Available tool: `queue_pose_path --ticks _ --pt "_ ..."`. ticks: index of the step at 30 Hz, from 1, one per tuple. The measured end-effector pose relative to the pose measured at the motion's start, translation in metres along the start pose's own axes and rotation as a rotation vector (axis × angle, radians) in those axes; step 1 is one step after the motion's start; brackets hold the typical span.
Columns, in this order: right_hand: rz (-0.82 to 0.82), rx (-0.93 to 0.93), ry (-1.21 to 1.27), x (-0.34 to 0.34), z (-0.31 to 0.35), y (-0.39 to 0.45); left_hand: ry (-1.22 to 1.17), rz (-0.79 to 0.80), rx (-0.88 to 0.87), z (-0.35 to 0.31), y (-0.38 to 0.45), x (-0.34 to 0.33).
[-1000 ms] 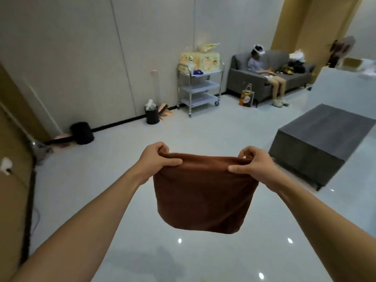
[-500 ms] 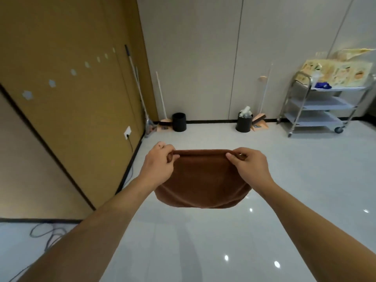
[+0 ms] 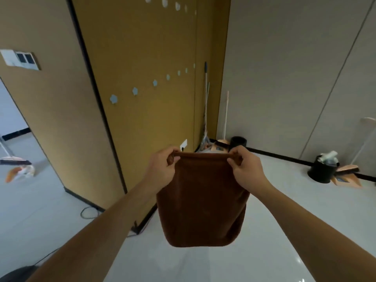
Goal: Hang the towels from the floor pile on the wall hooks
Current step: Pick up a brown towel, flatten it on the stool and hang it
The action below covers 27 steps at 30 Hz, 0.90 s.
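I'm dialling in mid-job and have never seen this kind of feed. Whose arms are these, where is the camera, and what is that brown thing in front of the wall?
There is no machine here: a person works with bare hands, and the single wide-angle camera sits on their head, looking forward and down. That is why both forearms reach in from the bottom of the picture. The left hand and the right hand each pinch a top corner of a brown towel, which hangs stretched between them above the pale floor. On the tan wall ahead runs a row of small pale flower-shaped hooks, all bare, with more above. In the corner stand brooms and a black bin.
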State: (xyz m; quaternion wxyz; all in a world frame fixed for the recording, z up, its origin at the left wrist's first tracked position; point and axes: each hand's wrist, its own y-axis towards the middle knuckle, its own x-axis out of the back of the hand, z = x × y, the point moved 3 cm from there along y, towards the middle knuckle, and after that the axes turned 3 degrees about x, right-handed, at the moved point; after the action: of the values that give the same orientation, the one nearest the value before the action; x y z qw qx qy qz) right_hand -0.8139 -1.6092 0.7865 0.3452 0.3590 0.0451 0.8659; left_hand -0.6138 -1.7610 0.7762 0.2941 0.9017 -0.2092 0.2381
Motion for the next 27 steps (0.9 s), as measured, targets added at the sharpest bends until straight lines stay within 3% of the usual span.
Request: queue_pose_path --ticks 10,27 --pt "0.154 0.320 -0.075 -0.090 0.023 0.173 0.057 -0.104 0.094 0.088 0.126 0.033" --pt "0.586 0.856 -0.191 -0.274 0.040 0.413 0.416 -0.430 0.231 0.199 0.254 0.067"
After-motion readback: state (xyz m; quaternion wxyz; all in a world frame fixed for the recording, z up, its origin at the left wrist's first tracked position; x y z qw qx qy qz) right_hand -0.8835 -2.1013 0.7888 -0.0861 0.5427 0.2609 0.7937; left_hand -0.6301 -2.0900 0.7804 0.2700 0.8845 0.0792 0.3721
